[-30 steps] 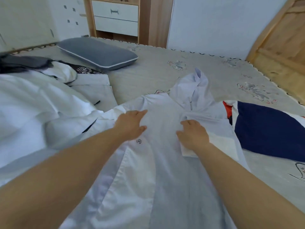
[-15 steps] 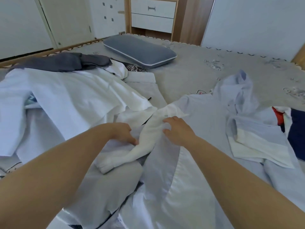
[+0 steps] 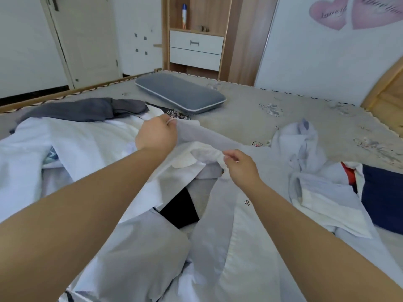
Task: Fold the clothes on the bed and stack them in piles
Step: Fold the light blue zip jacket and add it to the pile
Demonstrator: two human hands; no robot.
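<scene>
Here the left hand (image 3: 156,134) is raised above the heap, its fingers curled tight round the far end of a pale blue shirt sleeve (image 3: 202,138). Left of that hand a white garment (image 3: 72,138) lies spread over the bed (image 3: 305,118), and beyond it, further from the person, a dark grey garment (image 3: 87,109) is crumpled near the bed's edge. Past the left hand's knuckles a grey pillow (image 3: 178,92) rests flat. The sleeve runs taut from the left hand across to the right hand (image 3: 241,166), which pinches the sleeve's near part between thumb and fingertips, with white lining bunched at the grip. Below and between the two hands a black patch of cloth (image 3: 180,209) shows through a gap in the pale fabric. Under the right forearm the body of the pale blue shirt (image 3: 250,247) lies on the bed, a small round mark beside the wrist. Right of the right hand the shirt's hood (image 3: 298,138) stands crumpled, with the other sleeve folded in over the body below it. Further right still, a navy, red and white garment (image 3: 381,197) lies at the edge of view.
</scene>
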